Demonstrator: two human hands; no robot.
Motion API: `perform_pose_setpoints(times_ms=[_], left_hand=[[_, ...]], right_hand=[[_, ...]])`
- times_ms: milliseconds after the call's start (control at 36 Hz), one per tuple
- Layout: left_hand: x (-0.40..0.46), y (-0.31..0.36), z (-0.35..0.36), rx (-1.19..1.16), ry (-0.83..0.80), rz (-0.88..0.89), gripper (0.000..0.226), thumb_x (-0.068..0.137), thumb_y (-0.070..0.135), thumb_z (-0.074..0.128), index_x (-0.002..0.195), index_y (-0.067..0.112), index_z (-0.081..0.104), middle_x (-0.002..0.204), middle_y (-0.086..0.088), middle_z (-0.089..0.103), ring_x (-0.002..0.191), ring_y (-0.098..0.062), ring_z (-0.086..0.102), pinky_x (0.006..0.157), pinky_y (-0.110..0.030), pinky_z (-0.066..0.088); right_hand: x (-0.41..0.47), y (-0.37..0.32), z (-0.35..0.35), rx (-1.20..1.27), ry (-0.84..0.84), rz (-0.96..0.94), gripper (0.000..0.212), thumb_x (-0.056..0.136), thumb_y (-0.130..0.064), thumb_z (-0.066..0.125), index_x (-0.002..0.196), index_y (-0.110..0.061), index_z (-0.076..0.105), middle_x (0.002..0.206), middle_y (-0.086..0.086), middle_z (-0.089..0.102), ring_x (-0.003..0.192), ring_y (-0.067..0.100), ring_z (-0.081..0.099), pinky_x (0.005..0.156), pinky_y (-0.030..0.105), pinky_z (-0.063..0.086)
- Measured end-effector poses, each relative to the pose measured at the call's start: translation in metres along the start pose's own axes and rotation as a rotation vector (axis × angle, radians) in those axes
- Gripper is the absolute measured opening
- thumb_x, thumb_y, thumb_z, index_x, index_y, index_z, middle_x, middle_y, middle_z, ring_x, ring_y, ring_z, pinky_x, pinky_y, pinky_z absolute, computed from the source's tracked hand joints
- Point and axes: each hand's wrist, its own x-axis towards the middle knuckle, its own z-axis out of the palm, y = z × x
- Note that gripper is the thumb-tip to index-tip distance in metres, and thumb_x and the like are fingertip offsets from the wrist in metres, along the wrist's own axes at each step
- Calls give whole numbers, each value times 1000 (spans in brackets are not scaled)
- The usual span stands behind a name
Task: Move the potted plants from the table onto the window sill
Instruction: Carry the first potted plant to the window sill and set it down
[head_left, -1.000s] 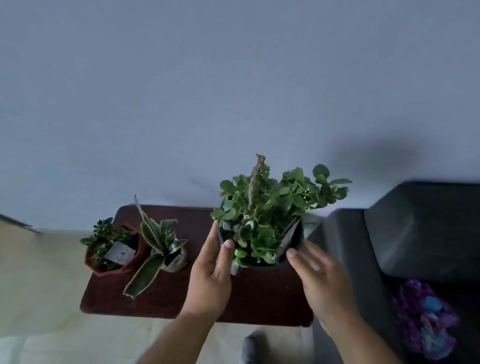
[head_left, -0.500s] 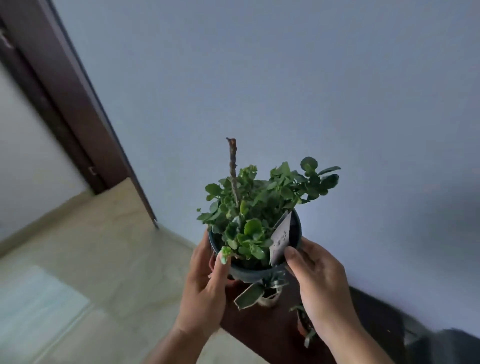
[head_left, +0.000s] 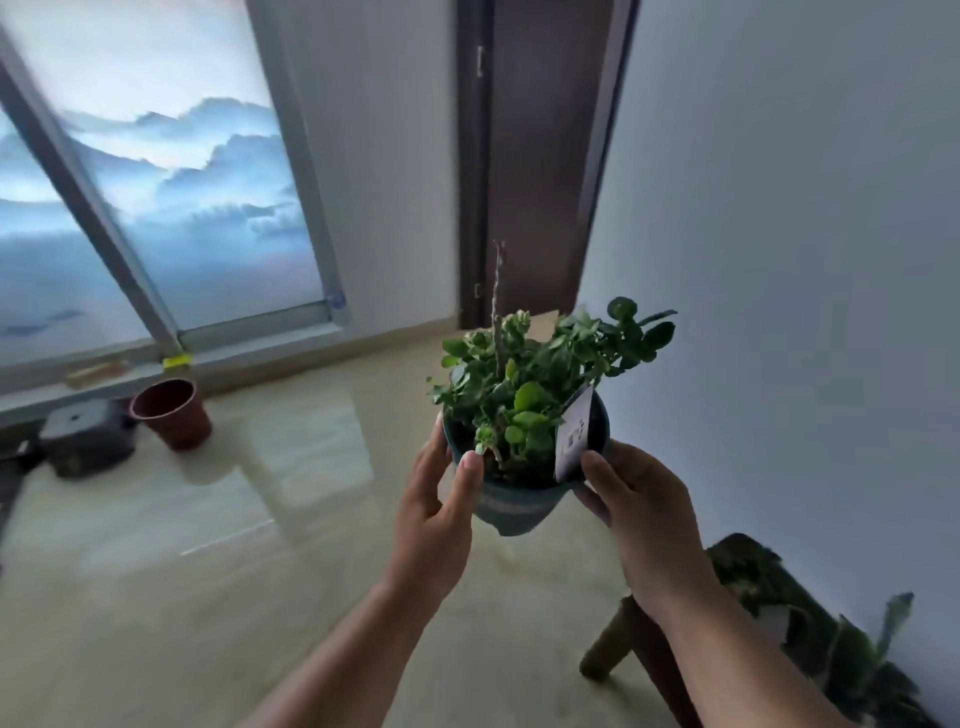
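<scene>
- The pot (head_left: 524, 499) is held in the air between both hands, above the floor (head_left: 260, 519) and away from the table (head_left: 675, 670).
- The left hand (head_left: 431, 525) is curled around the pot's left side, with the thumb on the rim.
- The right hand (head_left: 644, 514) is curled around the right side, beside a white tag (head_left: 574, 436).
- The sill (head_left: 104, 382) is seen far to the left, under the window (head_left: 156, 182).
- Other plants (head_left: 857, 660) are seen on the table, blurred.
</scene>
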Motion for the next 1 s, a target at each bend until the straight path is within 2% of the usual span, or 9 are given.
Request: perform_pose_setpoints(times_ms=[111,194,306,361,444,500,611,778,1000], left_hand=[[23,-5,-49,9,85,3,53,83,67,65,134,57,54,144,6,58,138,-20,50,114,-57,40],[46,-11,-85,43,156,-22,59,84,68,64,139,52,51,146,3,55,139,-22,49,114,-56,39],[81,-18,-123,44,215,-51,50,82,67,65,131,64,51,146,10,55,138,-16,50,115,-53,39],[103,-20,-139,38,229,-68,45,83,61,64,126,68,53,146,11,54,138,-12,50,116,-51,39],[144,-20,-162,18,259,-84,38,87,51,64,118,70,56,146,11,52,134,-7,53,115,-44,41],[174,-20,-175,-18,264,-91,36,95,40,63,125,59,57,143,10,58,130,-6,57,108,-35,48],[225,-13,-195,-41,278,-101,42,92,26,53,133,36,54,128,14,70,120,-5,64,94,-22,55],[298,-14,-237,-58,411,-104,34,98,15,49,124,37,56,120,19,73,113,0,67,88,-20,56],[378,-33,-306,-111,529,-179,33,101,12,51,119,39,57,116,22,73,116,-3,66,101,-31,54]], right_hand=[[27,8,57,147,-125,17,26,100,-5,57,113,-17,75,113,3,79,111,16,73,91,24,58],[54,18,97,201,-213,43,28,100,-4,55,120,-14,71,116,2,78,113,14,72,91,22,58],[97,38,143,214,-287,78,30,99,-4,57,124,-14,70,118,2,77,118,16,69,96,27,57],[123,48,166,209,-312,94,30,98,-6,60,124,-16,72,120,4,76,122,20,66,100,34,54],[173,61,204,197,-357,118,28,97,-7,62,112,-24,78,116,0,77,113,15,69,106,43,49],[207,66,227,189,-384,136,28,98,-7,62,112,-25,78,116,-1,78,111,13,69,107,44,49],[267,76,266,180,-456,160,32,97,-13,65,129,-18,71,125,0,74,123,17,66,112,49,46],[343,78,338,196,-563,196,36,97,-10,64,132,-14,68,129,2,72,126,19,64,114,49,44],[417,94,431,169,-579,255,34,96,-5,65,128,-11,70,122,1,76,120,17,68,111,44,48]])
